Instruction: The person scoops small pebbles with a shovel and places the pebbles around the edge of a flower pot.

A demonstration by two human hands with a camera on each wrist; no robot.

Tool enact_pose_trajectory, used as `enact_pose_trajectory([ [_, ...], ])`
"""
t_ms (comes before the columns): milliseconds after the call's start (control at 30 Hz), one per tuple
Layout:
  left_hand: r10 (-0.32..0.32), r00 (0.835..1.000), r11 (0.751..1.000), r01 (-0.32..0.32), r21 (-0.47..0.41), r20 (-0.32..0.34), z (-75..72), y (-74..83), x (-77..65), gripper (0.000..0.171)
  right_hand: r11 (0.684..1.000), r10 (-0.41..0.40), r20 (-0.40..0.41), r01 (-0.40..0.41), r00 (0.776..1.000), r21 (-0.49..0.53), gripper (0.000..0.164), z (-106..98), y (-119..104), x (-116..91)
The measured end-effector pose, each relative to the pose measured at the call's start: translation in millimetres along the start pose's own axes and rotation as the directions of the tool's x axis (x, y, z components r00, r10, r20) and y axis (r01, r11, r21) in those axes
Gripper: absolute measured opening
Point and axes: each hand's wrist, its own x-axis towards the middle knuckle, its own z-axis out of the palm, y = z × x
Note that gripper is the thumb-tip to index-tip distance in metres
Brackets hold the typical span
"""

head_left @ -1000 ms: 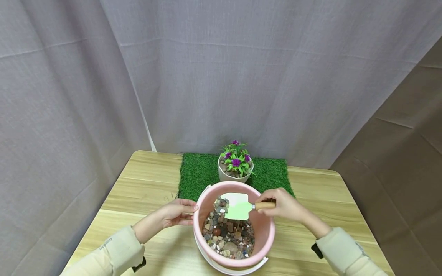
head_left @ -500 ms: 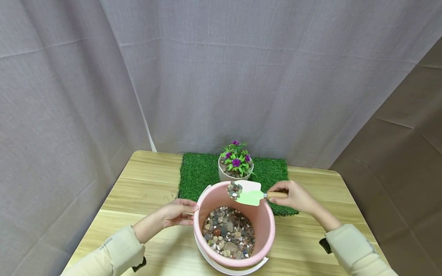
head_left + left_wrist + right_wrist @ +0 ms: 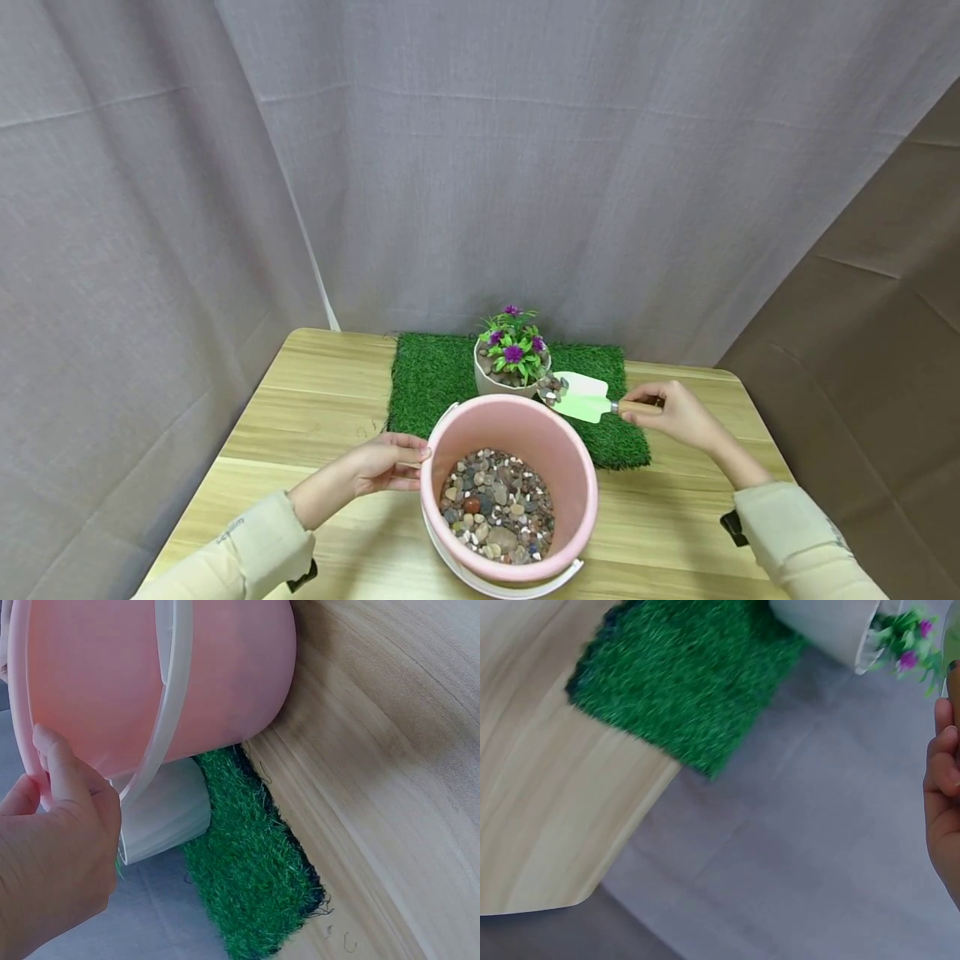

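Note:
In the head view, my left hand pinches the left rim of a pink bucket; the left wrist view shows thumb and fingers on either side of that rim. Mixed pebbles cover the bucket's bottom. My right hand grips the wooden handle of a light green trowel. Several pebbles lie on the trowel's tip, beyond the bucket's far rim and close to the right side of a white flowerpot. Purple flowers and leaves stand in the pot among brown stones.
Under the pot lies a green artificial grass mat on the wooden table. The bucket's white handle hangs down at its near side. Grey curtains rise behind the table, with a brown one at the right.
My right hand has lifted the trowel with its pebbles out of the bucket and moved it right and away, over the grass mat near the pot. The left hand stays on the rim.

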Motion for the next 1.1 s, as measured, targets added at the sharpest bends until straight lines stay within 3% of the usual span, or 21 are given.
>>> enact_pose_trajectory([
  [200, -0.002, 1.000, 1.000, 0.002, -0.002, 0.006, -0.6, 0.0, -0.1, 0.029, 1.000, 0.016, -0.028, -0.016, 0.999, 0.003, 0.016, 2, 21, -4],
  [400, -0.008, 1.000, 1.000, 0.008, -0.006, -0.002, -1.9, -1.3, 0.9, 0.027, 0.999, 0.027, 0.026, -0.028, 0.999, 0.033, 0.015, 15, 34, -6],
  [800, -0.001, 1.000, 1.000, 0.001, -0.012, 0.010, -0.9, -0.8, 0.6, 0.032, 0.994, 0.076, 0.067, -0.081, 0.995, 0.067, 0.018, 39, 37, 6],
  [1100, -0.002, 1.000, 1.000, 0.002, -0.012, 0.001, -0.9, -1.6, 1.2, 0.035, 0.990, 0.107, 0.073, -0.113, 0.992, 0.083, 0.017, 48, 35, 27],
])
